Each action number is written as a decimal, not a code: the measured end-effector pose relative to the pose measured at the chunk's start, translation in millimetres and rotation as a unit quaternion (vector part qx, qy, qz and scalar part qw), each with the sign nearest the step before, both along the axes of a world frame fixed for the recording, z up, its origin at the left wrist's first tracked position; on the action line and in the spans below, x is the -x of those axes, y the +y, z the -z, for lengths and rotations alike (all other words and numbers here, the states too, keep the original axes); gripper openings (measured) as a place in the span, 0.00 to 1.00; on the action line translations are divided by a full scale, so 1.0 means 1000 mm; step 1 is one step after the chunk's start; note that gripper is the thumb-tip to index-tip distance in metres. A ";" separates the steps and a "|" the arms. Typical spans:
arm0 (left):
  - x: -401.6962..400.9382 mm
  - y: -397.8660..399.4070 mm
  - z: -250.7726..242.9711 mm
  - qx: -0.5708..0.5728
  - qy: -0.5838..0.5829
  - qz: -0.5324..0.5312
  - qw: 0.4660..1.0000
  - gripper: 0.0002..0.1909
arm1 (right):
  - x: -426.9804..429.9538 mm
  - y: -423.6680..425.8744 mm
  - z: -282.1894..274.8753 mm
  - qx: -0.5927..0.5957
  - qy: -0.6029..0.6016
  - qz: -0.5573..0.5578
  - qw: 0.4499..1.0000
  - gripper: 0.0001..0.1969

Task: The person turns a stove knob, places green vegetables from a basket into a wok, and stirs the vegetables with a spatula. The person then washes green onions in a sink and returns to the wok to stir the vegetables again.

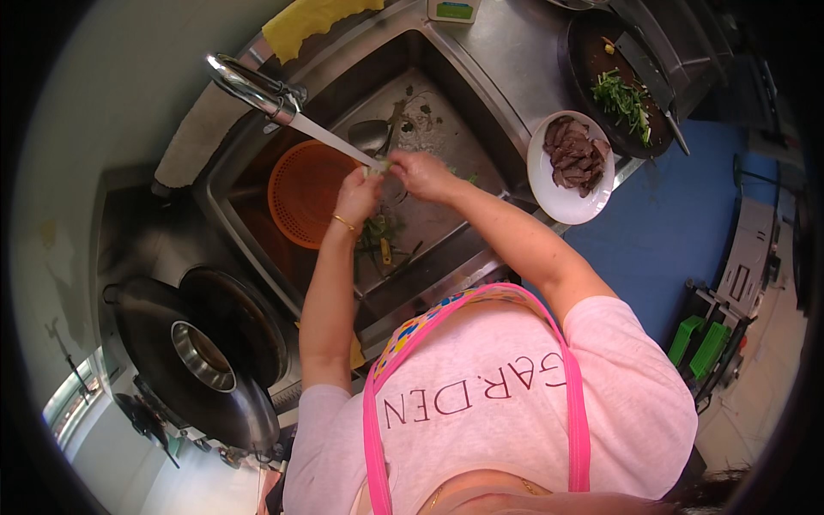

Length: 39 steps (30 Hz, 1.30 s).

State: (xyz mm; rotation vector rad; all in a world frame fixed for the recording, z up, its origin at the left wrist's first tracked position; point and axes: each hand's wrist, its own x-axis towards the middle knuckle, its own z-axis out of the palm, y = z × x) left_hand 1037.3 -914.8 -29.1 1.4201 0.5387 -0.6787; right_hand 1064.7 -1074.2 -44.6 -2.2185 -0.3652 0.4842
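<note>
My left hand (pixel 360 196), with a gold bracelet at its wrist, and my right hand (pixel 418 175) meet over the stainless steel sink (pixel 476 164). Between their fingertips is a small pale green vegetable piece (pixel 376 170), blurred and partly hidden. Water from the chrome faucet (pixel 257 96) runs onto it. Beside my left hand an orange plastic colander (pixel 299 193) stands in the sink. A metal ladle (pixel 369 135) lies beyond my hands. Green vegetable scraps (pixel 380 230) and a yellow-handled tool (pixel 385 251) lie on the near side of the basin.
A white plate of sliced dark meat (pixel 575 158) stands at the sink's right edge. Behind it, a round cutting board (pixel 582 58) holds chopped greens (pixel 623 103) and a cleaver (pixel 646 64). At left are a large dark wok lid (pixel 148 328) and a towel (pixel 203 132).
</note>
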 end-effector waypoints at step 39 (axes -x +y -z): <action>-0.038 0.000 0.035 0.428 0.030 -0.149 0.891 0.15 | 0.009 0.004 -0.020 -0.213 0.389 -0.063 0.894 0.11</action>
